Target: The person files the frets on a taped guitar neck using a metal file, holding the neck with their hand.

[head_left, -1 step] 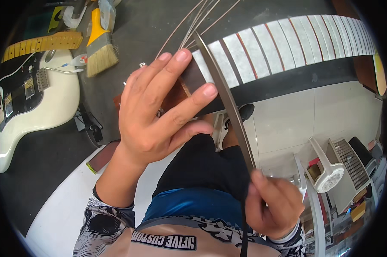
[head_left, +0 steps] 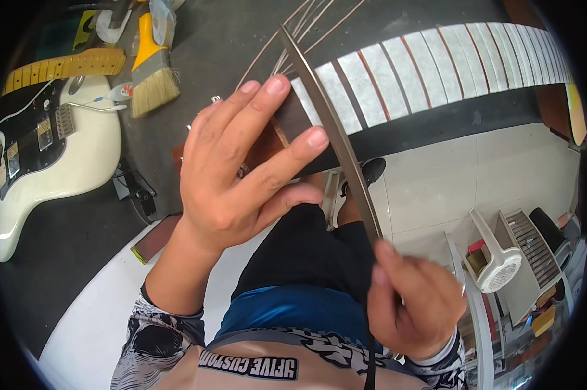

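Observation:
My left hand (head_left: pixel 235 175) lies with fingers spread over the reddish-brown wooden headstock (head_left: pixel 274 136) of a guitar neck, its index fingertip beside the file. The fretboard (head_left: pixel 391 81) runs rightward, covered in white tape strips between frets. My right hand (head_left: pixel 413 299) grips the lower end of a long flat dark metal file (head_left: pixel 348 166), which lies diagonally across the taped fretboard near the headstock end. Loose strings (head_left: pixel 287 49) fan out upward beyond my left fingers. The file's handle end is hidden in my right fingers.
At left lie a white electric guitar (head_left: pixel 85 156), a separate maple neck (head_left: pixel 66 62) and a yellow-handled brush (head_left: pixel 152 91) on the dark worktop (head_left: pixel 53 292). Below right are tiled flooring (head_left: pixel 456 182), a white appliance (head_left: pixel 495 266) and a cluttered glass case (head_left: pixel 514 338). My legs show beneath the neck.
My right hand and the file have shifted slightly up and to the left, the file's tip reaching farther beyond the fretboard. My left hand stays in place.

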{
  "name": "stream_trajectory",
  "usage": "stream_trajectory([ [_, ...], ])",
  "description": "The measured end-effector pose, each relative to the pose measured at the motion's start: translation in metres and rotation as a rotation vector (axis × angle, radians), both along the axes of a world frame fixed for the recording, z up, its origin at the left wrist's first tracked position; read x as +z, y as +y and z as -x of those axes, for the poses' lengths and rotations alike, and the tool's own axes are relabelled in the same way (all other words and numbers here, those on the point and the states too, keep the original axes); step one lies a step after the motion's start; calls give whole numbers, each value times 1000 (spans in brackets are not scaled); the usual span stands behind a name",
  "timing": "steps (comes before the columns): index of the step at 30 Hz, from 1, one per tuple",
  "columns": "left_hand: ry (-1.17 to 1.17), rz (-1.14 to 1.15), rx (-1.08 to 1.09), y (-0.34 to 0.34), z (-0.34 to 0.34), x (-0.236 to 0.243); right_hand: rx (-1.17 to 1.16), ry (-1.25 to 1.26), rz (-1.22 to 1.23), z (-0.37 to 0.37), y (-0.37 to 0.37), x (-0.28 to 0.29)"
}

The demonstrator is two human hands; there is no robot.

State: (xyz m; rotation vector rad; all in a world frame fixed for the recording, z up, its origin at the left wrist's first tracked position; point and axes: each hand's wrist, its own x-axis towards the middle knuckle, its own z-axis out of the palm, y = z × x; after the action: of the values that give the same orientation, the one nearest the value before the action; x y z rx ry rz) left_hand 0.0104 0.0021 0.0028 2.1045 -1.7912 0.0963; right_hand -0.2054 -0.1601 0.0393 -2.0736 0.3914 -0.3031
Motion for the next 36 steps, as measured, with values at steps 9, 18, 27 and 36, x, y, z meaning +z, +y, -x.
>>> stream_trajectory([
  [9,25,4,1,3,-1,2,-69,-8,-139,-30,-4,-3],
  [18,19,25,-32,3,-1,-3,-101,-37,-110,66,-1,-12],
  [27,18,42,-24,2,2,-8,-52,-65,-142,76,14,-21],
  [36,9,47,-26,2,2,-9,-29,-62,-71,80,17,-24],
])
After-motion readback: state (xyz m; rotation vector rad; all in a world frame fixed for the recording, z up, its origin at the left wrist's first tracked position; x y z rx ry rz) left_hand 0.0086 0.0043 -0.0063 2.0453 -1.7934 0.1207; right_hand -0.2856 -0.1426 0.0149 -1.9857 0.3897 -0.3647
